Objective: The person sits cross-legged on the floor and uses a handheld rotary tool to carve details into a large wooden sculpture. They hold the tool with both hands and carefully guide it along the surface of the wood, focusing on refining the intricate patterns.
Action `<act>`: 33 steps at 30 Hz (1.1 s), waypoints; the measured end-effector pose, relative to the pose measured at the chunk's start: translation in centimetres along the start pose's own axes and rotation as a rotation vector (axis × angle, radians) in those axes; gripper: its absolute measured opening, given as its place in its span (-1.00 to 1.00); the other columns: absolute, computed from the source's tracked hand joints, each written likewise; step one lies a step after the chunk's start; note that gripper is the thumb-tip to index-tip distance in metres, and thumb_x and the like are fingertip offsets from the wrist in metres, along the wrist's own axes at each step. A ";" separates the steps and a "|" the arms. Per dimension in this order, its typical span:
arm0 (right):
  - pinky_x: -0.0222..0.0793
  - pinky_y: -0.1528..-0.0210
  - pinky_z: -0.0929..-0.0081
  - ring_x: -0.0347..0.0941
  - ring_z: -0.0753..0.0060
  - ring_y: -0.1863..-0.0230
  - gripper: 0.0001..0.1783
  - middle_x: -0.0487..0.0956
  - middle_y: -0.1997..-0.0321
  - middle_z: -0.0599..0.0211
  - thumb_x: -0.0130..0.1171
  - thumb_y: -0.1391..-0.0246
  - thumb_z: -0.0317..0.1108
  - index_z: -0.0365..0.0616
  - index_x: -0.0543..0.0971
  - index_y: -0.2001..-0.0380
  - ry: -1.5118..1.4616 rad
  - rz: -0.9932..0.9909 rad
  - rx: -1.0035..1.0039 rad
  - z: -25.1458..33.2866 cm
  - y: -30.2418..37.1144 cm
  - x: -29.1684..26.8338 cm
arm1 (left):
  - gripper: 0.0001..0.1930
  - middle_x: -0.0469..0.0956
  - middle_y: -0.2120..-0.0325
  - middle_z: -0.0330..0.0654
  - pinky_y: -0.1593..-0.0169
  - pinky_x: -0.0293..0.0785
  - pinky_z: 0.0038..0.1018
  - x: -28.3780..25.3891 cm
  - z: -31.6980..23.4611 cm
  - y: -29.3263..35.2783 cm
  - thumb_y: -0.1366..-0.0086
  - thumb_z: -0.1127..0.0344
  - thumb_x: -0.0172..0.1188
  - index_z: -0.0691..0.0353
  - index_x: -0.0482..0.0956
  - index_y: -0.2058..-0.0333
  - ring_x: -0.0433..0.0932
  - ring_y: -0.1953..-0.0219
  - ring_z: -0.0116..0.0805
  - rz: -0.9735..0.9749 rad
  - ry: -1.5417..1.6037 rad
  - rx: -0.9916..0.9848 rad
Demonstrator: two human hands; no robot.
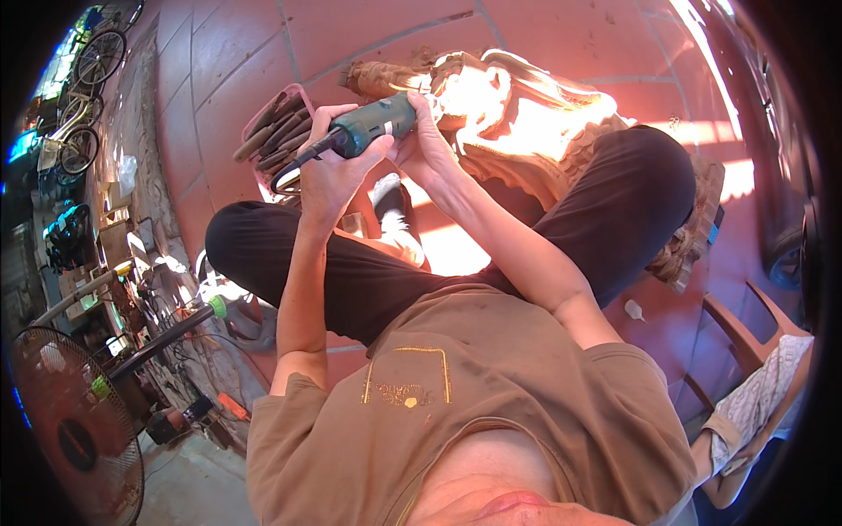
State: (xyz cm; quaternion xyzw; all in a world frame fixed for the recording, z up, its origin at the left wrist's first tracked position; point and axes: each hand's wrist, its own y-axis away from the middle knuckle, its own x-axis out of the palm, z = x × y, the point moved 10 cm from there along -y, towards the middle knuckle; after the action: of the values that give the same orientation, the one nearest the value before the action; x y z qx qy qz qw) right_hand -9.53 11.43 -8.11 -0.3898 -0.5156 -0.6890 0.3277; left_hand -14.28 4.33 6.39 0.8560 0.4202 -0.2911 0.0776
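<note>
My left hand [338, 171] is wrapped round the rear of a green die grinder [373, 124], beside its black cord. My right hand [427, 149] grips the tool's front end. The grinder points right, toward a carved wooden sculpture [561, 136] lying on the floor between and beyond my knees. Strong sunlight washes out part of the carving, so I cannot make out the grinder's tip or whether it touches the wood. Left of my hands, a pink basket [301, 91] holds several long brown tools [279, 131], perhaps wooden-handled.
Red floor tiles [237, 44] surround me. A standing fan [74, 430] is at the lower left, near cords and clutter. Bicycles [99, 57] stand at the far left. A brown chair [745, 337] with patterned cloth is at the right. Another carved wood piece [688, 241] lies beyond my right knee.
</note>
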 end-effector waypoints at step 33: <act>0.57 -0.04 0.14 0.59 0.23 0.06 -0.49 0.58 0.04 0.21 0.23 -0.16 0.07 -0.07 0.41 0.04 0.021 0.081 0.083 -1.4 -1.2 0.3 | -0.54 0.54 0.45 -0.25 0.63 0.27 -0.70 -0.9 2.1 0.2 -0.07 0.44 0.42 0.26 0.45 0.05 0.41 0.63 -0.67 -0.061 0.108 -0.104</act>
State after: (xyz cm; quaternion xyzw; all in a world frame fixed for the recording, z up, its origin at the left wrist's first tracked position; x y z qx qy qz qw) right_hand -11.01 10.37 -8.60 -0.3892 -0.5240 -0.6573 0.3767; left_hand -15.42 2.81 5.12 0.8522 0.4640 -0.2244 0.0902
